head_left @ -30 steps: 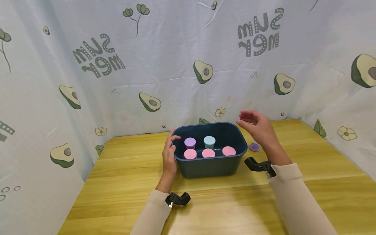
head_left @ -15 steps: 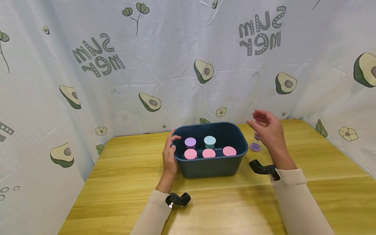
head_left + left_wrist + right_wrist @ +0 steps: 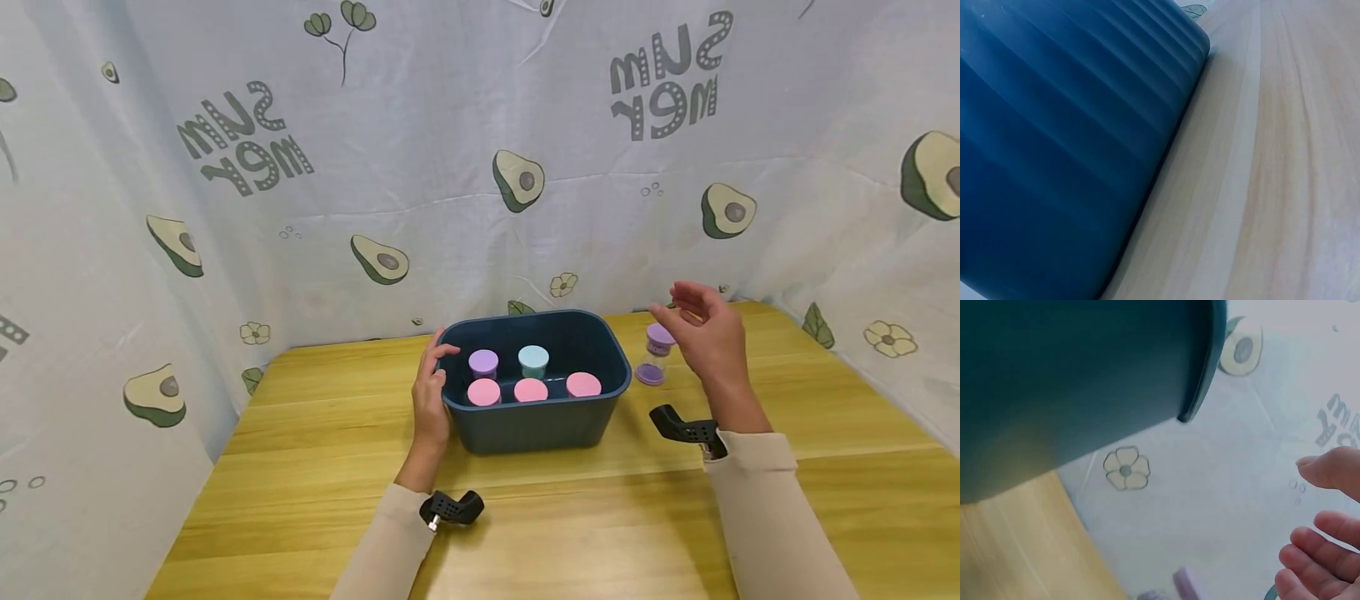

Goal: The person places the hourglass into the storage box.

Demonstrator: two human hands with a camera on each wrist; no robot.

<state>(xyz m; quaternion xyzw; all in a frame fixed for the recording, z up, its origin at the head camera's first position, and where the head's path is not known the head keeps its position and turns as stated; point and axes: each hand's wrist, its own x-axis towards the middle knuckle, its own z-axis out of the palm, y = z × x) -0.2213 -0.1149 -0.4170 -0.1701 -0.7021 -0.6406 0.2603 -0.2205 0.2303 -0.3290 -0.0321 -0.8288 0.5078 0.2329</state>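
My left hand [image 3: 431, 404] holds the left end of a dark blue bin [image 3: 536, 429], with fingers bent over its rim. Inside stand round-topped pieces: a purple one [image 3: 483, 362], a light blue one [image 3: 533, 358] and several pink ones [image 3: 531, 390]; their lower parts are mostly hidden. Right of the bin, a small sand timer [image 3: 656, 356] with purple ends and a clear middle stands upright on the table. My right hand [image 3: 708, 333] is raised just right of it, fingers loosely bent and thumb apart, holding nothing. The right wrist view shows these fingers [image 3: 1313, 553] with nothing between them.
The bin stands on a wooden table [image 3: 315, 467], its ribbed side [image 3: 1079, 125] filling much of the left wrist view. A white curtain [image 3: 450, 108] printed with avocados and flowers hangs behind the table and along both sides.
My right hand has moved right, away from the bin's right end, bringing the purple-ended sand timer into full view. My left hand and the bin have stayed in place.
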